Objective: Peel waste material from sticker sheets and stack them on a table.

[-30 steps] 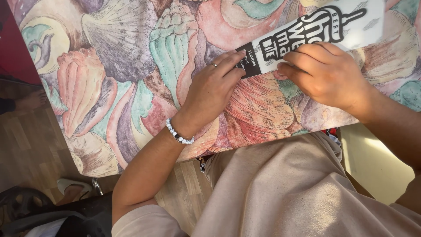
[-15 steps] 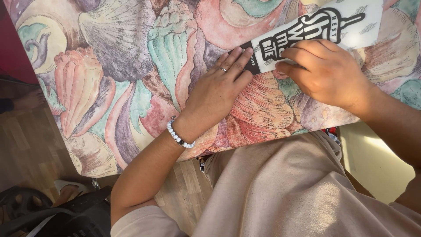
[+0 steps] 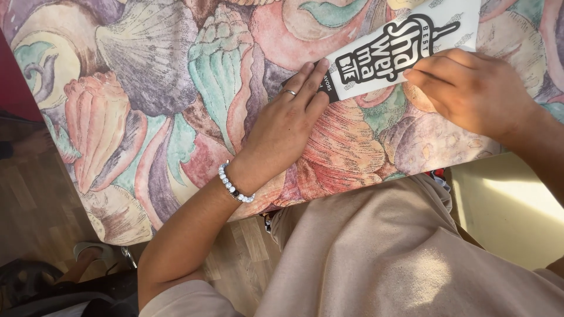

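Pressing down flat, the left hand (image 3: 288,126) has its fingers stretched out and together, tips resting on the dark lower end of a long white paper sleeve (image 3: 399,50) with bold black lettering. It's not clenched, just palm-down. The right hand (image 3: 470,88) is curled loosely over the sleeve's lower edge, fingertips on the paper, pinning more than gripping. The sleeve lies tilted near the top of a tablecloth (image 3: 153,88) printed with big painted seashells in pinks, teals and purples. There's a beaded bracelet (image 3: 235,185) on the left wrist and a thin ring (image 3: 289,92) on one finger.
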